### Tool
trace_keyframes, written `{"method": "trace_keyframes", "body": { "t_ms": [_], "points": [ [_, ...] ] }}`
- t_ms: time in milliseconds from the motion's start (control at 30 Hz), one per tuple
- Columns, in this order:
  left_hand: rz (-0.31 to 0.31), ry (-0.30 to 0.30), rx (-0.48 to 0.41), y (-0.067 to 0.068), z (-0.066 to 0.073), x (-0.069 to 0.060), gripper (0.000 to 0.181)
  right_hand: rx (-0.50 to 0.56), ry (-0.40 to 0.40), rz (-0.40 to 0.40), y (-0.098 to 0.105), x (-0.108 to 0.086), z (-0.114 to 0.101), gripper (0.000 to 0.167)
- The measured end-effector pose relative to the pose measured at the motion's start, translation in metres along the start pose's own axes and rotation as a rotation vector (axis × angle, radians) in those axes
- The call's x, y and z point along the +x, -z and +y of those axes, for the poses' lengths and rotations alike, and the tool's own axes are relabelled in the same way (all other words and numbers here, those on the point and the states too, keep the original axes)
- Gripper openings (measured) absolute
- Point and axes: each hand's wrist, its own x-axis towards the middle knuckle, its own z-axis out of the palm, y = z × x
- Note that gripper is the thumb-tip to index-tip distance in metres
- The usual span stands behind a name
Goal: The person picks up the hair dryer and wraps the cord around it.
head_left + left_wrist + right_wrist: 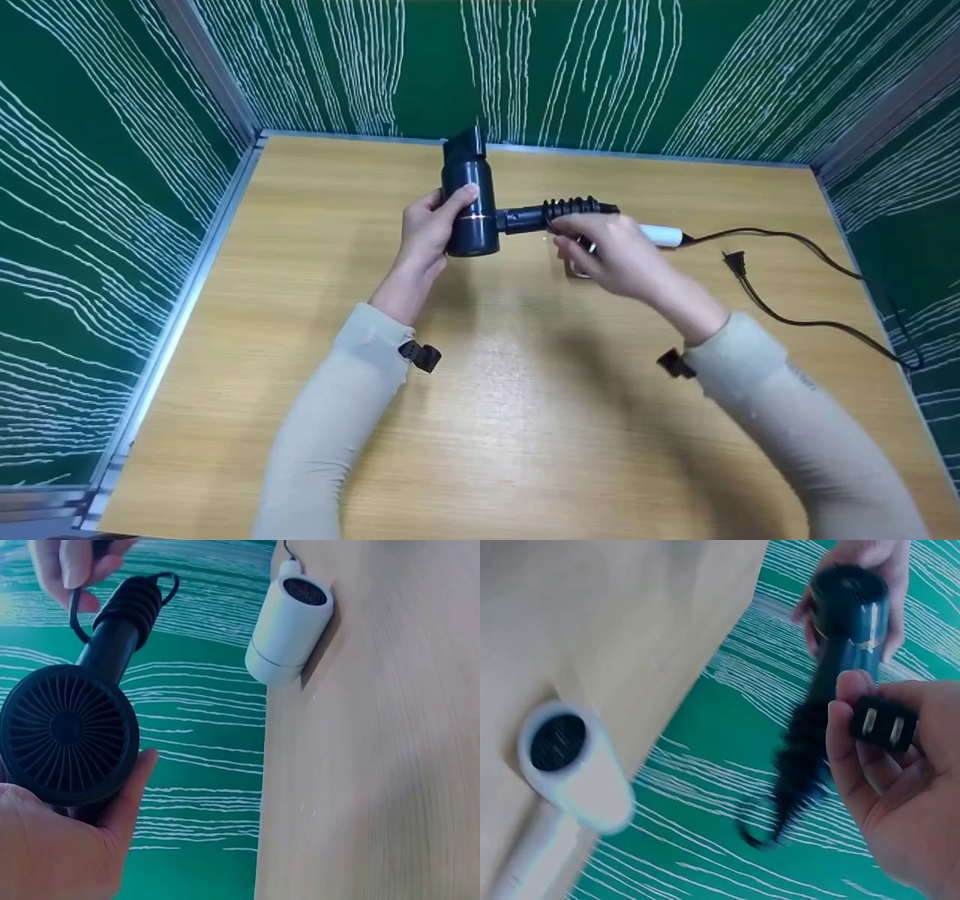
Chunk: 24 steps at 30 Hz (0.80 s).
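A black hair dryer [469, 199] is held up above the table, its nozzle pointing toward the back wall. My left hand [431, 229] grips it round the barrel, thumb on top. The vented round end of the dryer faces the left wrist view. Its black cord [576, 206] is wound in several coils round the handle. Beside those coils is my right hand [619, 251], which pinches the cord's two-pin plug [883, 724] between thumb and fingers. Beneath the right hand lies a white hair dryer [289, 634], mostly covered in the head view.
The white dryer's dark cord [810, 240] loops over the table's right edge and back, ending in a plug [736, 262]. Green walls [427, 75] with white streaks enclose the wooden table [487, 435] at the back and sides.
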Motion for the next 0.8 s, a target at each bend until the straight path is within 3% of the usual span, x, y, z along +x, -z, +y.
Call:
{"method": "trace_keyframes", "body": {
  "t_ms": [233,367,533,800],
  "points": [
    [0.008,-0.030,-0.027,-0.001,-0.002,-0.001,0.057,0.440,-0.186,0.094,-0.040,-0.021,0.011,0.026],
    [0.009,-0.032,-0.038,-0.003,-0.003,-0.002,0.058,0.616,-0.251,0.114,-0.056,-0.026,0.015,0.024],
    [0.005,-0.039,-0.059,-0.005,-0.002,-0.005,0.058,0.709,-0.276,0.121,-0.066,-0.029,0.019,0.024],
    [-0.011,-0.040,-0.068,-0.007,-0.003,-0.008,0.060,0.747,-0.313,0.128,-0.070,-0.032,0.023,0.025]
  ]
}}
